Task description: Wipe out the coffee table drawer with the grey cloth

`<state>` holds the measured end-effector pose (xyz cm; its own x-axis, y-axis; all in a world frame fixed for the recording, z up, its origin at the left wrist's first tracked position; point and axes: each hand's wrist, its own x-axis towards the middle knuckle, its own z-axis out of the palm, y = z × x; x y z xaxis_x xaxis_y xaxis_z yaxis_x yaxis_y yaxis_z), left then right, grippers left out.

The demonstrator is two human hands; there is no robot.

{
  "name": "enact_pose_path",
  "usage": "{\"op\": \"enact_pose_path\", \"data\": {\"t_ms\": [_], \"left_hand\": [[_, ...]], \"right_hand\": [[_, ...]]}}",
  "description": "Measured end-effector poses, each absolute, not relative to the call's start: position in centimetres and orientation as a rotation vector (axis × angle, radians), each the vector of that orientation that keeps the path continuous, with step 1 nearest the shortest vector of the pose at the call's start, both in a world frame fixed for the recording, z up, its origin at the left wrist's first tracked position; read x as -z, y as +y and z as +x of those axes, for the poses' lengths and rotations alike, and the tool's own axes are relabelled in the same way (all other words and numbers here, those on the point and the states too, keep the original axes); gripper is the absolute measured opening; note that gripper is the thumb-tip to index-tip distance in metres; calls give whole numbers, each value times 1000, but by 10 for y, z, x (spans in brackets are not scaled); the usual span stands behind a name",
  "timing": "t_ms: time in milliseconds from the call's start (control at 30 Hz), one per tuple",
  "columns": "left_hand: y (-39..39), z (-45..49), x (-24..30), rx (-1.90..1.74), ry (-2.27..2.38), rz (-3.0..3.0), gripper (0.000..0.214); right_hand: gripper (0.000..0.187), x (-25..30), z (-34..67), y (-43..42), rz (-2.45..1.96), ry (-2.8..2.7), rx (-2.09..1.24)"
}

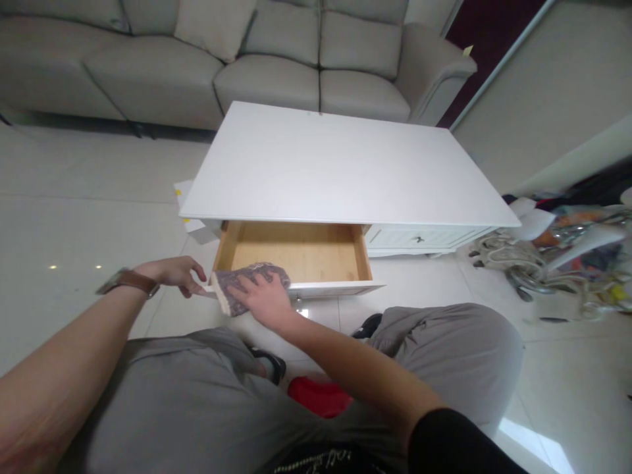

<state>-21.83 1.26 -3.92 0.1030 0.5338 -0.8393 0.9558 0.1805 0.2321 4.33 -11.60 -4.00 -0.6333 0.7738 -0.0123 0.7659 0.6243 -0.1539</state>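
Observation:
A white coffee table (340,164) has its left drawer (296,253) pulled out, showing a bare wooden bottom. My right hand (264,296) lies spread on a grey-brown patterned cloth (247,276) and presses it on the drawer's white front edge at the left corner. My left hand (175,273), a brown-strapped watch on its wrist, curls its fingers on the drawer's front left corner just beside the cloth.
A beige sofa (237,59) stands behind the table. Cluttered cables and mixed items (557,257) lie on the tiled floor at the right. A second, closed drawer (419,238) is to the right. My knees in grey trousers and a red object (318,395) fill the foreground.

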Motion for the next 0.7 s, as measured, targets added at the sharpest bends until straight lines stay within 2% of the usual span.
{"op": "enact_pose_path", "data": {"t_ms": [133,267,367,533,700], "left_hand": [[11,-215,35,585,1541,1457,65],[11,-209,32,608,1539,1573,77],[11,-195,32,601,1495,1812,75],[16,-172,40,612,1379,1838,55],[23,-169,46,669,1373,1761,56]], "right_hand": [[60,41,145,-133,-1503,-2754,-331],[75,37,248,-166,-1929,-2483,-191],[77,35,282,-184,-2022,-2418,-93],[74,33,237,-183,-2069,-2437,-111],[60,41,137,-159,-1848,-2562,-270]]}}
